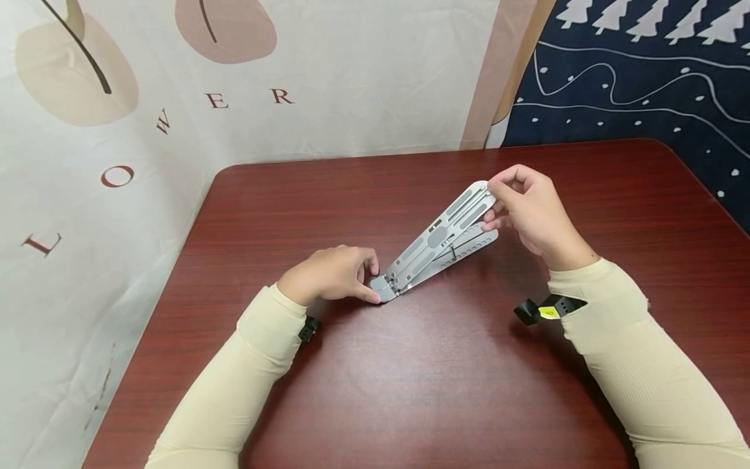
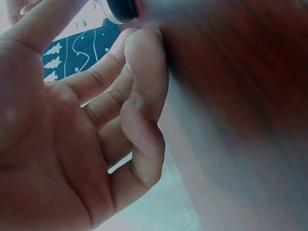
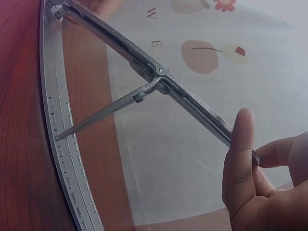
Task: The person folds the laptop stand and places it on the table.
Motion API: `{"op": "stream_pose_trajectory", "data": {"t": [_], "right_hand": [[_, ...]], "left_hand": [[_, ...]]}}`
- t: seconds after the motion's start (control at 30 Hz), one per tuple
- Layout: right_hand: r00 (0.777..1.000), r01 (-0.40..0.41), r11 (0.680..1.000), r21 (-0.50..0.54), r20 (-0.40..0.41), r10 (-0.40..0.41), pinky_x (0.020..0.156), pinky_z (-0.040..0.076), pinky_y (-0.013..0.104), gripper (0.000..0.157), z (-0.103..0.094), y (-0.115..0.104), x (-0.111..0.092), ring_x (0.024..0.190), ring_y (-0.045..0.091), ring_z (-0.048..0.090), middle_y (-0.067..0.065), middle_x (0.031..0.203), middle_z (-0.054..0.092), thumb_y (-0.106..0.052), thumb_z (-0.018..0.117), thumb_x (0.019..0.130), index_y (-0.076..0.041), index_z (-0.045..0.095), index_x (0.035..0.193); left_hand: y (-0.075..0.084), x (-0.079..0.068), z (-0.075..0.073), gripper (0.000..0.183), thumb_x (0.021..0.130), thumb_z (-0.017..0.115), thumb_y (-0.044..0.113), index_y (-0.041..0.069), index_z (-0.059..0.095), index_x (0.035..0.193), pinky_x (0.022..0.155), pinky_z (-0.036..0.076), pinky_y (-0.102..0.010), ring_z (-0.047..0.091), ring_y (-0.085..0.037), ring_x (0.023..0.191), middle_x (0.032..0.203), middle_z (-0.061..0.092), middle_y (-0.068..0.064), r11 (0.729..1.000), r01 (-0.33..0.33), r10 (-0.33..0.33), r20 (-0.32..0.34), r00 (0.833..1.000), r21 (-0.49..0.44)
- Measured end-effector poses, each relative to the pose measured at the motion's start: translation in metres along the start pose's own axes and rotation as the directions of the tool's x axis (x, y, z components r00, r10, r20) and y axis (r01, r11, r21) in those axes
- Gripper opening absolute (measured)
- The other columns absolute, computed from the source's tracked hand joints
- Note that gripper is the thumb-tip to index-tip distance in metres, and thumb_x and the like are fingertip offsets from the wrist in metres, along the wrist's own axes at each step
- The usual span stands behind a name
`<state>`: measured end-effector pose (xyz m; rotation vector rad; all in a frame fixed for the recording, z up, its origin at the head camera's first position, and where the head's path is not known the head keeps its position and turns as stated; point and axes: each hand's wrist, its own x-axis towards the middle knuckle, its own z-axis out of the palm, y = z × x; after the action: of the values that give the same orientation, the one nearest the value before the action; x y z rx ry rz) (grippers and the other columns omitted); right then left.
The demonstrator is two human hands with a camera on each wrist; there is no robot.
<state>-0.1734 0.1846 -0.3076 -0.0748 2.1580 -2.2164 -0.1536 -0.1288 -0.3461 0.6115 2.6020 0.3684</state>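
Note:
A silver folding laptop stand (image 1: 437, 236) lies slantwise on the table, its upper plate raised off the slotted base (image 3: 60, 161). In the right wrist view a support leg (image 3: 108, 109) runs from the plate's middle down to the base's slots. My right hand (image 1: 533, 212) pinches the raised end of the plate between thumb and fingers. At the hinged end, my left hand (image 1: 328, 275) grips the short end piece (image 1: 382, 288), thumb on the near side, fingers on the far side. The left wrist view shows this hand's curled fingers (image 2: 147, 62) close to the tabletop.
The reddish-brown wooden table (image 1: 410, 391) has rounded far corners. Behind it and along its left hangs a pale printed cloth (image 1: 363, 85). A dark blue cloth with white trees (image 1: 621, 85) is at the back right. Black straps with small devices (image 1: 539, 311) sit on the wrists.

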Motion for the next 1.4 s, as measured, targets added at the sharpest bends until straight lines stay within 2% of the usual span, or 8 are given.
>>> {"op": "stream_pose_trajectory", "data": {"t": [0.4, 0.6, 0.73, 0.87, 0.97, 1.1, 1.23, 1.4], "right_hand": [[1.0, 0.005, 1.0, -0.011, 0.02, -0.004, 0.053, 0.058, 0.029, 0.011, -0.002, 0.002, 0.002, 0.053, 0.014, 0.061, 0.003, 0.079, 0.063, -0.014, 0.06, 0.1, -0.004, 0.057, 0.105], [1.0, 0.003, 1.0, -0.026, 0.01, -0.003, 0.053, 0.057, 0.028, 0.014, -0.004, 0.002, 0.003, 0.053, 0.014, 0.061, 0.002, 0.08, 0.064, -0.018, 0.061, 0.099, -0.006, 0.058, 0.106], [0.999, 0.015, 0.992, -0.121, -0.03, -0.019, 0.054, 0.057, 0.025, 0.017, -0.01, 0.002, 0.005, 0.055, 0.013, 0.062, 0.001, 0.082, 0.064, -0.022, 0.059, 0.101, -0.006, 0.06, 0.108], [0.998, 0.016, 0.964, -0.264, -0.061, -0.033, 0.053, 0.055, 0.024, 0.015, -0.018, 0.007, 0.011, 0.058, 0.011, 0.063, -0.002, 0.083, 0.063, -0.016, 0.054, 0.102, -0.005, 0.062, 0.107], [0.999, 0.003, 0.926, -0.378, -0.034, -0.017, 0.056, 0.055, 0.024, 0.017, -0.024, 0.013, 0.015, 0.063, 0.011, 0.064, -0.007, 0.084, 0.063, -0.011, 0.052, 0.101, -0.002, 0.063, 0.11], [0.999, 0.0, 0.836, -0.549, 0.03, 0.02, 0.063, 0.055, 0.02, 0.025, -0.03, 0.019, 0.019, 0.083, 0.021, 0.066, 0.008, 0.104, 0.068, -0.01, 0.053, 0.101, 0.0, 0.064, 0.121], [0.993, -0.009, 0.743, -0.669, 0.084, 0.087, 0.069, 0.051, 0.018, 0.031, -0.034, 0.024, 0.023, 0.098, 0.033, 0.061, 0.022, 0.125, 0.062, -0.011, 0.055, 0.1, -0.001, 0.062, 0.129], [0.978, 0.026, 0.66, -0.751, 0.155, 0.138, 0.081, 0.047, 0.034, 0.034, -0.039, 0.031, 0.027, 0.107, 0.036, 0.055, 0.026, 0.129, 0.06, -0.011, 0.056, 0.099, 0.002, 0.061, 0.13]], "left_hand": [[-0.006, -0.001, -0.004, 0.04, 0.077, 0.083, 0.046, 0.023, 0.061, 0.101, 0.072, 0.044, -0.034, 0.059, -0.009, 0.075, 0.081, 0.064, 0.007, 0.999, 0.027, -0.028, -0.016, 0.999, -0.027], [-0.005, -0.001, -0.003, 0.038, 0.079, 0.082, 0.042, 0.022, 0.062, 0.103, 0.074, 0.045, -0.032, 0.059, -0.009, 0.077, 0.084, 0.064, 0.007, 0.999, 0.002, -0.002, -0.017, 1.0, -0.039], [-0.004, -0.001, -0.001, 0.036, 0.079, 0.082, 0.04, 0.022, 0.062, 0.103, 0.073, 0.046, -0.031, 0.059, -0.008, 0.077, 0.084, 0.064, 0.008, 1.0, -0.016, 0.015, -0.03, 0.999, -0.026], [-0.003, -0.001, -0.002, 0.035, 0.078, 0.081, 0.04, 0.022, 0.062, 0.102, 0.071, 0.046, -0.032, 0.059, -0.008, 0.076, 0.083, 0.064, 0.009, 1.0, -0.018, 0.018, -0.041, 0.999, -0.01], [-0.003, -0.001, -0.002, 0.035, 0.078, 0.081, 0.039, 0.022, 0.062, 0.102, 0.071, 0.046, -0.032, 0.059, -0.008, 0.076, 0.083, 0.064, 0.009, 1.0, -0.02, 0.019, -0.043, 0.999, -0.005], [-0.003, -0.001, -0.002, 0.036, 0.078, 0.081, 0.04, 0.022, 0.062, 0.102, 0.072, 0.046, -0.032, 0.059, -0.008, 0.077, 0.084, 0.064, 0.008, 1.0, -0.024, 0.024, -0.043, 0.999, -0.002], [-0.003, 0.0, -0.002, 0.037, 0.078, 0.082, 0.04, 0.022, 0.062, 0.103, 0.072, 0.046, -0.032, 0.059, -0.008, 0.077, 0.083, 0.064, 0.008, 1.0, -0.024, 0.024, -0.04, 0.999, -0.003], [-0.003, 0.0, -0.001, 0.036, 0.078, 0.081, 0.04, 0.022, 0.062, 0.103, 0.071, 0.046, -0.031, 0.059, -0.008, 0.077, 0.083, 0.064, 0.008, 1.0, -0.024, 0.024, -0.04, 0.999, -0.003]]}}
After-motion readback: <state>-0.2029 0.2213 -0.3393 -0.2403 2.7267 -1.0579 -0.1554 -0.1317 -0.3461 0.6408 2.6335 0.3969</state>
